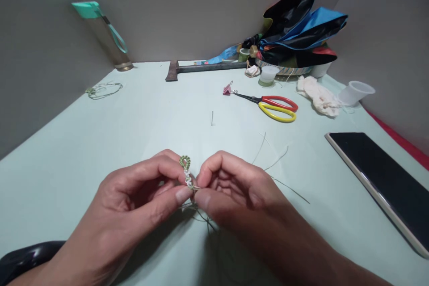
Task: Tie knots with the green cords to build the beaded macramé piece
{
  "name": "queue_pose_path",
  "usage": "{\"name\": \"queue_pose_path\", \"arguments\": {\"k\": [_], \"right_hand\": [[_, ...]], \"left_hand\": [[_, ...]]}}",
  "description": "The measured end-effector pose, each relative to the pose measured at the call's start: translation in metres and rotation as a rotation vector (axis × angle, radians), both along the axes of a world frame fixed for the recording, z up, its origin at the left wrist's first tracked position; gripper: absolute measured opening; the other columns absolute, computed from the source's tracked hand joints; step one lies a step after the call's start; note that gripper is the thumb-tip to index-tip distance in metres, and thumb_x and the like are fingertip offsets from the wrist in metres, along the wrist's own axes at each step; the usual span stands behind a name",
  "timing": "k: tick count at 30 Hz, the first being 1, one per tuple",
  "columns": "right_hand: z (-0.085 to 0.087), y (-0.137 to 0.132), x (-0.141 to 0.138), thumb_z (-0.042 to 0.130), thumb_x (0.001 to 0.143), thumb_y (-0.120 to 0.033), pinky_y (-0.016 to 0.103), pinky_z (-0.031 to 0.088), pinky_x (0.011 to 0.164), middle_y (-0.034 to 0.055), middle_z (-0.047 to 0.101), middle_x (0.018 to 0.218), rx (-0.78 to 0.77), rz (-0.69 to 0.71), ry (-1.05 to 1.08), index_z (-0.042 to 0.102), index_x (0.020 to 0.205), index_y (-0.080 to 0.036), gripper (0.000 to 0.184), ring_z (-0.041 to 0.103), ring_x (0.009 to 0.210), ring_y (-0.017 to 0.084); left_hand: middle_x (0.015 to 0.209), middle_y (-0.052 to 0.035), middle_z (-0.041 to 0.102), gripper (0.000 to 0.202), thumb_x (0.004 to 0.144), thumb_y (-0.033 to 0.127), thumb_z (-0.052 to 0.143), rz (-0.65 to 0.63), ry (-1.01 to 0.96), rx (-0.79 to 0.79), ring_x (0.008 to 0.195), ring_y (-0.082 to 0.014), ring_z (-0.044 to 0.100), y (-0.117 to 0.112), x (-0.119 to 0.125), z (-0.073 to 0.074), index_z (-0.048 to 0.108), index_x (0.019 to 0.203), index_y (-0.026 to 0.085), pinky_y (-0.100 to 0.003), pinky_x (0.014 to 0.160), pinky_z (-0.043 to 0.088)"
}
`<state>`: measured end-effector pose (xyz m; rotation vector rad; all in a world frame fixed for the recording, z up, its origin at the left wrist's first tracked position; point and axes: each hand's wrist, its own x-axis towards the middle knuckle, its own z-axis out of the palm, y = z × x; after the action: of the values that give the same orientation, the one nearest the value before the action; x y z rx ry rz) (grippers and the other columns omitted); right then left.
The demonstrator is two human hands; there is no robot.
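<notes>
Two bare hands in frame, both grasping one item. Clock refs taken from the pinch point, 12 straight ahead.

Left hand (124, 192) sat at 9, right hand (241, 192) at 3. Each was closed in a pinch, thumb and curled fingers, not clenched into a fist. Between them, a knotted thread piece (187, 172) stood almost upright, held at its lower end. Green ring on top, whitish knots below, slight lean left. Dark thread strands (204, 219) hung from the pinch toward 6 and lay on the pale green tabletop (83, 143).

Nearest loose items: thin thread ends (278, 161) at 2, and a small needle-like sliver (212, 118) at 12, both apart from the hands.

Further out: scissors (273, 108) with red and yellow handles at 1, a pink binder clip (227, 90) just beside the blades. Crumpled cloth (318, 96) and a plastic cup (354, 92) at 2. Dark tablet (378, 183) at 3, near the table edge. Small thread coil (103, 90) at 10. Hammer-like metal tool (204, 69) at 12, black and blue fabric bundle (301, 27) at 1, against the back wall.
</notes>
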<state>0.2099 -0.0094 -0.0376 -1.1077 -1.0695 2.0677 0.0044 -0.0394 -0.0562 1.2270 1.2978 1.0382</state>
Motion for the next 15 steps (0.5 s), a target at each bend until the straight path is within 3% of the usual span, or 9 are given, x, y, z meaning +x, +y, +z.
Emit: {"name": "queue_pose_path", "arguments": {"k": [4,7,12,15], "right_hand": [[-0.005,0.000,-0.003,0.102,0.074,-0.020,0.027,0.050,0.077,-0.0055,0.066,0.083,-0.014,-0.047,0.088,0.069,0.085,-0.024,0.035,0.060,0.082,0.015],[-0.004,0.001,-0.002,0.100,0.075,-0.020,0.027,0.050,0.077,-0.0057,0.066,0.080,0.034,-0.068,0.063,0.072,0.084,-0.024,0.029,0.060,0.080,0.015],[0.000,0.003,0.002,0.093,0.079,-0.014,0.026,0.051,0.077,-0.0053,0.070,0.083,0.089,-0.045,0.015,0.076,0.086,-0.024,0.021,0.063,0.082,0.014],[-0.001,0.002,0.003,0.087,0.084,-0.013,0.025,0.053,0.077,-0.0057,0.069,0.082,0.174,-0.050,0.002,0.076,0.086,-0.025,0.016,0.064,0.082,0.015]], "left_hand": [[0.085,0.0019,0.069,0.015,0.090,0.032,0.094,0.022,0.021,0.050,0.068,-0.0158,0.052,-0.001,0.005,0.003,0.087,0.077,0.035,-0.027,0.063,0.043],[0.082,0.0012,0.068,0.018,0.085,0.040,0.098,0.044,0.027,-0.008,0.069,-0.0169,0.051,-0.001,0.008,0.009,0.086,0.073,0.035,-0.027,0.061,0.043],[0.086,-0.0008,0.074,0.023,0.084,0.048,0.099,0.034,-0.008,-0.087,0.078,-0.0198,0.059,-0.001,0.006,0.014,0.085,0.075,0.033,-0.027,0.071,0.052],[0.079,-0.0003,0.070,0.030,0.086,0.059,0.098,-0.004,-0.061,-0.144,0.072,-0.0180,0.055,-0.002,0.002,0.012,0.085,0.081,0.032,-0.025,0.065,0.050]]}}
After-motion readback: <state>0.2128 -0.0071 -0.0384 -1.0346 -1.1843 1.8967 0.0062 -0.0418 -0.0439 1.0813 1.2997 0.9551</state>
